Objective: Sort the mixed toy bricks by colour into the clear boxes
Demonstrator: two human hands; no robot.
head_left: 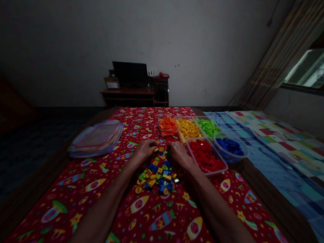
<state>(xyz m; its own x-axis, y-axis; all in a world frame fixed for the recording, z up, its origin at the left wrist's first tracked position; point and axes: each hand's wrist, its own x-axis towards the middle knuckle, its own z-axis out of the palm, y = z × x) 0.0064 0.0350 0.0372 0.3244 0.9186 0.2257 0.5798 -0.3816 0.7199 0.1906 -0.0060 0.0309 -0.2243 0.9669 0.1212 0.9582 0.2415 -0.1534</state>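
Observation:
A mixed heap of small plastic building blocks [156, 174], in yellow, blue, green, orange and red, lies on the cloth between my forearms. At its far left edge is my left hand [145, 150], fingers bent in, with thumb and fingertips at a small yellow block [156, 150]. Whether that block is gripped or only touched is hard to see. My right hand [178, 151] reaches to the heap's far right edge, close beside the tub of red blocks [204, 156]. Its fingers are curled inward and drawn together; what they hold, if anything, is hidden.
Clear tubs hold sorted blocks: orange [168, 125], yellow [188, 128], green [207, 127] and blue [230, 147]. Stacked clear lids [97, 138] lie on the left. A red rocket-print cloth [95, 204] covers the table. Behind stands a desk with a monitor [131, 74].

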